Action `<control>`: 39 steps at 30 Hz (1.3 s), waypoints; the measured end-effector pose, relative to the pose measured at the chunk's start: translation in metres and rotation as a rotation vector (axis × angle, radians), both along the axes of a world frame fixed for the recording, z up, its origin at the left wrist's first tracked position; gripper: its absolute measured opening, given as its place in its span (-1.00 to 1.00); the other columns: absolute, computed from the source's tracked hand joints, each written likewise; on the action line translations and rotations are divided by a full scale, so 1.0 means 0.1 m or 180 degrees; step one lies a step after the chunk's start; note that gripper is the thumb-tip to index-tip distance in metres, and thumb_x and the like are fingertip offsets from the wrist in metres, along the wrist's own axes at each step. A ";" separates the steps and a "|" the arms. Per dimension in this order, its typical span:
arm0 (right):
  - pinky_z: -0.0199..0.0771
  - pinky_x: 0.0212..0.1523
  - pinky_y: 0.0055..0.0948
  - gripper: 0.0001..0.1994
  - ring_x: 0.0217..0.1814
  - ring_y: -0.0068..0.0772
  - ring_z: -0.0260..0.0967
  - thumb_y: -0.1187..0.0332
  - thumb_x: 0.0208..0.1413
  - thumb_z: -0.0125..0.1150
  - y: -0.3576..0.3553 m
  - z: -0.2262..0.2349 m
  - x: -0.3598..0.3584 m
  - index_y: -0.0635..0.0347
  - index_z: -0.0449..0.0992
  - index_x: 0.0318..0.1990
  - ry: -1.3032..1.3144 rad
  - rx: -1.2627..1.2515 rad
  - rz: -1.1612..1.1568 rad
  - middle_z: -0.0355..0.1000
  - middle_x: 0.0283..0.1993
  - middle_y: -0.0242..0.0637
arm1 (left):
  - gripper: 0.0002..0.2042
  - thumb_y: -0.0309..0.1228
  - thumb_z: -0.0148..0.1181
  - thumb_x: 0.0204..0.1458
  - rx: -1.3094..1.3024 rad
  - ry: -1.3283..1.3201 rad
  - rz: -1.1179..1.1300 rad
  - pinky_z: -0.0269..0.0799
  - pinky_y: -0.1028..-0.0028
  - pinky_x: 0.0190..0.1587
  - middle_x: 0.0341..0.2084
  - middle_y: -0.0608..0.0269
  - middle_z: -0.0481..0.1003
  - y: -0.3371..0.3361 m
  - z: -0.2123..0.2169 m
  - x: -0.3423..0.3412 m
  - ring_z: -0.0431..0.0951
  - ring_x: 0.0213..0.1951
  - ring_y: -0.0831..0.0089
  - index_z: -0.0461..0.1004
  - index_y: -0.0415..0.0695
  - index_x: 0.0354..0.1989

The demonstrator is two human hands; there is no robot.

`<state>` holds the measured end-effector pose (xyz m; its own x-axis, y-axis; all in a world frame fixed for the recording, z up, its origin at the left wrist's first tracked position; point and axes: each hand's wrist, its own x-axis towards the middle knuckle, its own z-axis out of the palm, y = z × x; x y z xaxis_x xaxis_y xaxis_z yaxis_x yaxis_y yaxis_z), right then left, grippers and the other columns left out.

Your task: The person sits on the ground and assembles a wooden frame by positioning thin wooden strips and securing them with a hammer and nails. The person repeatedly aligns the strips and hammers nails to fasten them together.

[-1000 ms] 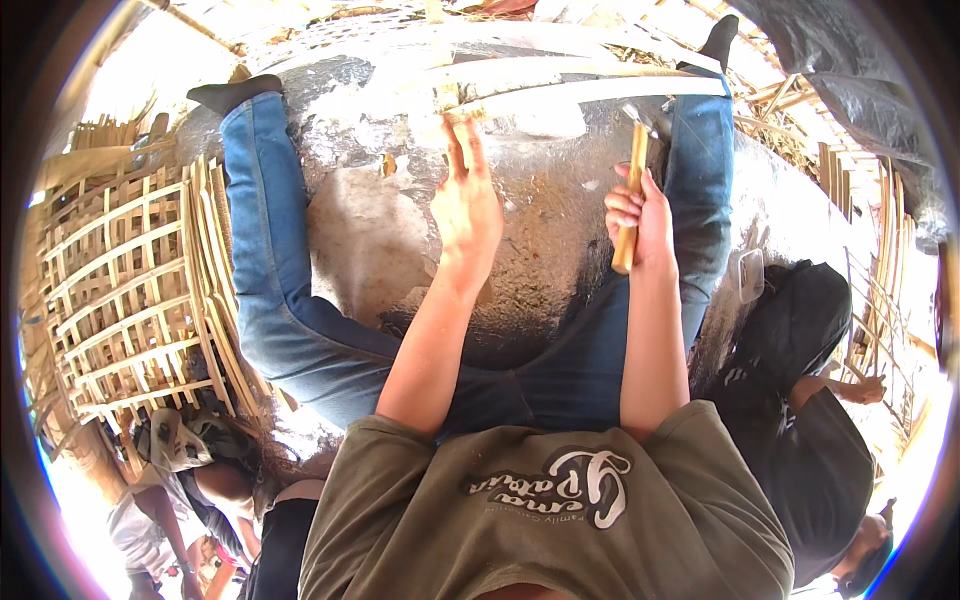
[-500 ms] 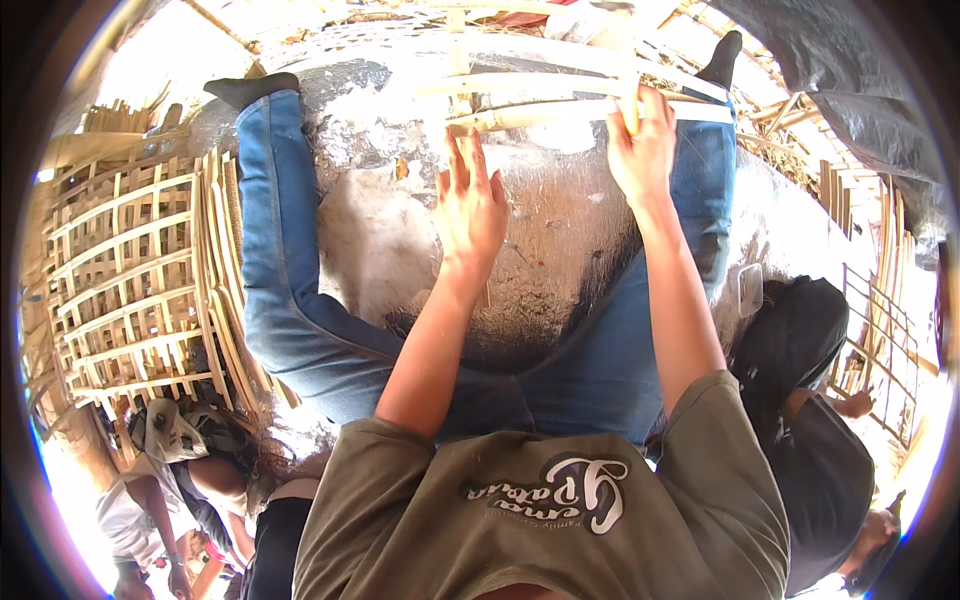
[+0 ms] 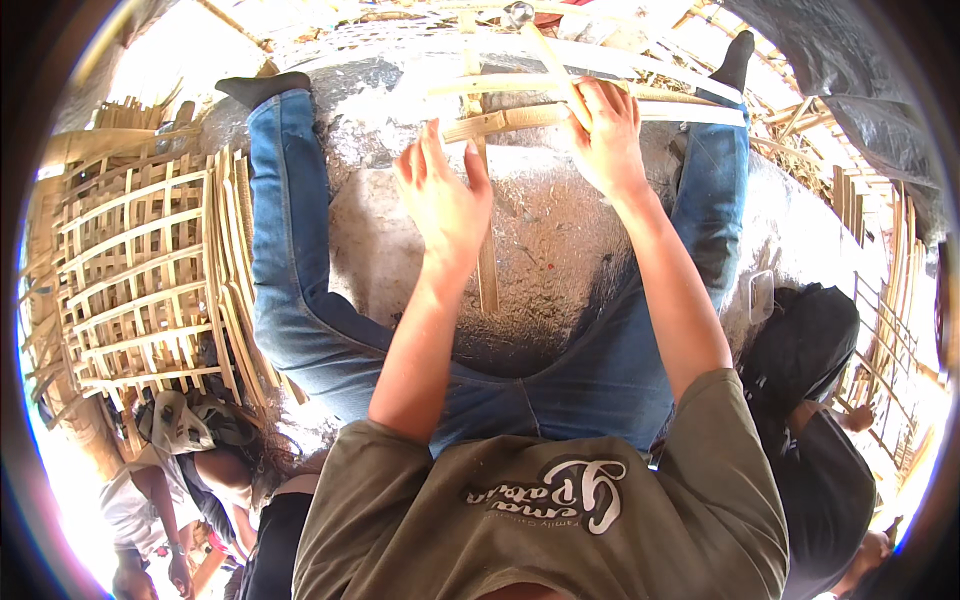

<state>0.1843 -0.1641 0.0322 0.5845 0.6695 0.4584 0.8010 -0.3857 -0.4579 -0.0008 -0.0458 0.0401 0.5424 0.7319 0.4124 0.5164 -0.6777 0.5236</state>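
My right hand (image 3: pixel 606 135) is closed around the wooden handle of a hammer (image 3: pixel 547 55), whose round shiny metal head points away from me. Under that hand runs a pale bamboo slat (image 3: pixel 520 118), lying crosswise between my legs. It crosses a narrower bamboo strip (image 3: pixel 487 255) whose near end points toward me. My left hand (image 3: pixel 447 195) is beside the left end of the crosswise slat, fingers apart and thumb raised, with nothing visible in it. Farther out, more curved slats (image 3: pixel 560 82) lie roughly parallel to the first.
Woven bamboo lattice panels (image 3: pixel 140 270) stack up at the left. My legs in blue jeans (image 3: pixel 285 200) spread around the worn grey surface (image 3: pixel 390 225). People sit close behind on both sides, one in black clothing (image 3: pixel 815 400) at the right. A dark plastic sheet (image 3: pixel 850 60) hangs far right.
The hammer has tipped leftward, bringing its head into view, and my right hand has shifted left. My left hand has moved slightly left and nearer. The narrow strip now extends toward me below the crossing.
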 end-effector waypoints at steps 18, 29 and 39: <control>0.43 0.08 -0.17 -0.74 0.04 0.02 0.44 0.39 0.22 0.27 -0.91 0.40 -0.18 0.29 0.49 0.01 0.0631 0.0547 -0.0490 0.46 0.01 -0.03 | -0.63 -0.07 0.15 0.28 -0.2784 -0.0111 0.0048 0.41 0.35 -0.37 -0.55 0.28 0.55 0.69 -0.41 0.03 0.43 -0.54 0.52 0.62 -0.18 -0.19; 0.35 -0.09 -0.56 -0.74 -0.13 -0.65 0.31 0.32 0.37 0.14 -1.38 0.89 -0.13 0.24 0.48 0.11 0.1300 0.1368 -0.1029 0.46 -0.04 -0.40 | -0.70 -0.17 0.11 0.34 -0.2100 -0.0755 -0.0300 0.31 0.57 -0.26 -0.50 0.42 0.43 1.41 0.80 -1.48 0.35 -0.38 0.61 0.59 -0.17 -0.15; 0.53 0.09 -0.38 -0.84 0.11 -0.41 0.44 0.36 0.39 0.07 -1.19 0.88 -0.24 0.18 0.45 0.02 0.2185 0.1487 -0.0426 0.48 0.09 -0.24 | -0.74 -0.29 0.05 0.36 -0.2470 -0.0094 -0.0703 0.14 0.59 -0.36 -0.58 0.44 0.31 1.25 1.10 -2.38 0.24 -0.47 0.67 0.47 -0.17 -0.34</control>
<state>0.1605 -0.2833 0.1207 0.8957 0.4044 0.1848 0.2472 -0.1075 -0.9630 -0.2384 0.0794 0.1501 0.7049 0.6926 -0.1530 0.3915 -0.2001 0.8982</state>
